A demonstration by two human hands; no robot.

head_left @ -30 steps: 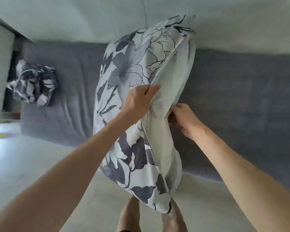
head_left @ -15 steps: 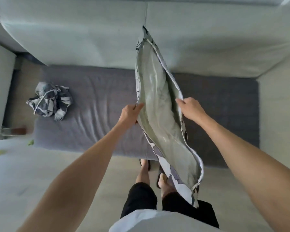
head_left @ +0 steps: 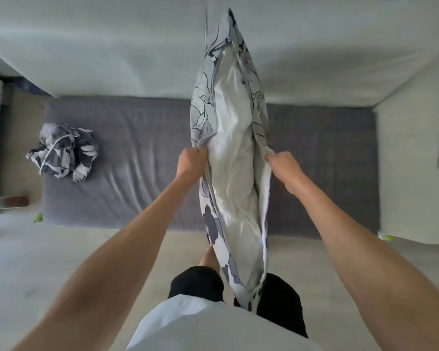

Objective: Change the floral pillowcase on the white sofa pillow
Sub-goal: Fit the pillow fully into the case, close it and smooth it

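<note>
Between both hands (head_left: pixel 192 162), pillowcase (head_left: pixel 200 110) edges.

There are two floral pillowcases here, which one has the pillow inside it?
The floral pillowcase gripped by the left hand and right hand, with the white pillow showing in its opening. The other pillowcase lies crumpled on the grey sofa seat.
</note>
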